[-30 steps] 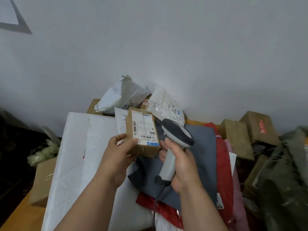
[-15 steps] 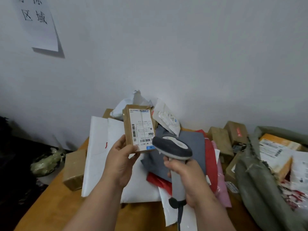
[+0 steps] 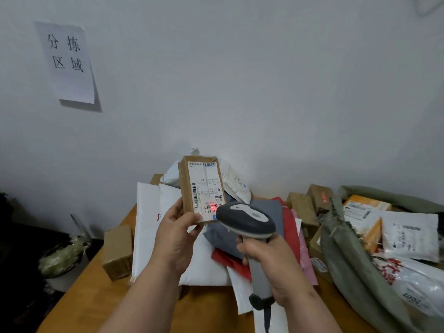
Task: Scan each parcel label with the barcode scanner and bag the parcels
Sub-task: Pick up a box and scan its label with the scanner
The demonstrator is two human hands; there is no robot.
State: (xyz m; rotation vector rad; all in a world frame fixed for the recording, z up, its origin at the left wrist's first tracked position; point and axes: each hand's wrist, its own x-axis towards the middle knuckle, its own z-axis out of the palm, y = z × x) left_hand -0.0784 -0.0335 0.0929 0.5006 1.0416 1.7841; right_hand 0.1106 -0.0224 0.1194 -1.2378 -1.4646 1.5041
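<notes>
Head view. The left hand point(image 3: 176, 234) grips a small brown box point(image 3: 201, 191) by its lower end, thumb on the near left edge and fingers curled behind, so that the upper part of the box stands clear above the hand. The box is held upright with its label point(image 3: 206, 186) turned toward the person. This probably keeps the label unobstructed and square to the scanner's beam.

The right hand point(image 3: 271, 263) is wrapped fully round the handle of the scanner point(image 3: 247, 223), fingers closed on the grip. The head of the scanner sits above this hand and just right of the left hand, close to the lower right corner of the box. Its nose points at the label; a red spot point(image 3: 212, 207) glows on the barcode at the label's lower edge, which suggests a scan in progress. A dark cable point(image 3: 266, 318) leaves the handle below the hand.

The box is a narrow cardboard carton, taped, apparently undamaged. The white label covers most of its facing side and carries one barcode along its left margin and another near the bottom.

Beyond and beneath both hands a wooden table point(image 3: 211, 308) bears further parcels: white point(image 3: 149, 227), grey and red mailers, and brown cartons. To the far right of the right hand lies a grey-green bag point(image 3: 355, 267), probably the one for scanned parcels.
</notes>
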